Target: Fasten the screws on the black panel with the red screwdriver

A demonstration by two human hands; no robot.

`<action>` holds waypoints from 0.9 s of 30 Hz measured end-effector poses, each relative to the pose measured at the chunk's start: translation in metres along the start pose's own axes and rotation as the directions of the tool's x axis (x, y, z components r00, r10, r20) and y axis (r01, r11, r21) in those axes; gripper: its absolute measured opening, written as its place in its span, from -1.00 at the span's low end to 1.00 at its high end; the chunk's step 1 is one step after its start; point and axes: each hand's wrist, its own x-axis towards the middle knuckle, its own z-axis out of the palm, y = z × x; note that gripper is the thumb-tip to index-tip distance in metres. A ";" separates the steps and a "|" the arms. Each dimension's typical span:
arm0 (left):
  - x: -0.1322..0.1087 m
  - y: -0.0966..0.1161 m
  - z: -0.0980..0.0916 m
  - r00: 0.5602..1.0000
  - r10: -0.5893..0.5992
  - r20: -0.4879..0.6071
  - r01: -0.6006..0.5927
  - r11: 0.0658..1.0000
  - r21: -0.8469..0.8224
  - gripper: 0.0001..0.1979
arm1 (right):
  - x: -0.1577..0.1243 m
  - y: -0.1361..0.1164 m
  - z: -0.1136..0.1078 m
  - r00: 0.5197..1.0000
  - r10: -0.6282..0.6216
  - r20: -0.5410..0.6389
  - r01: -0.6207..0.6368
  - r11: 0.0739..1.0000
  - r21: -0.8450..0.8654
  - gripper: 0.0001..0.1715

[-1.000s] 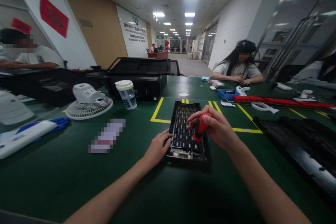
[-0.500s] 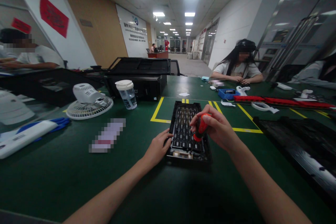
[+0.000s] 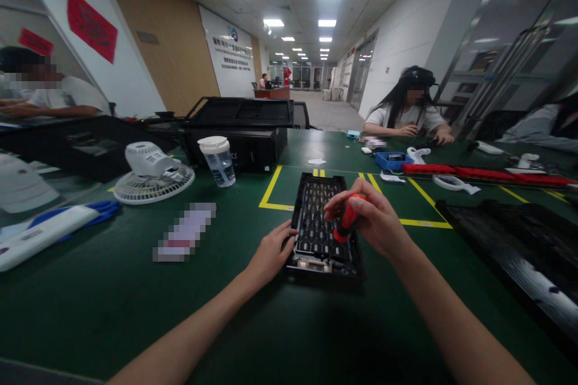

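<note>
Right hand [image 3: 377,222] still clenched round red screwdriver [image 3: 347,224], wrist rolled a touch, tip down in black tray [image 3: 316,192] mid-bench [image 3: 135,325]. Left hand [image 3: 271,252] stays loosely spread on tray's left edge. Probably same spot.

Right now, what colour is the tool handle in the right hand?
Red-orange; the head view shows the stubby plastic screwdriver handle gripped in the right hand.

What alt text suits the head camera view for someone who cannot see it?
A person's right hand holds a red-handled screwdriver over a black rectangular plastic tray on a green table; the left hand rests on the tray's left edge.
</note>
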 end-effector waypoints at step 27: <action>0.000 0.001 0.000 1.000 0.002 -0.009 -0.002 1.000 0.004 -0.70 | -0.002 -0.001 0.001 0.999 0.041 0.003 -0.040 0.997 -0.062 -0.85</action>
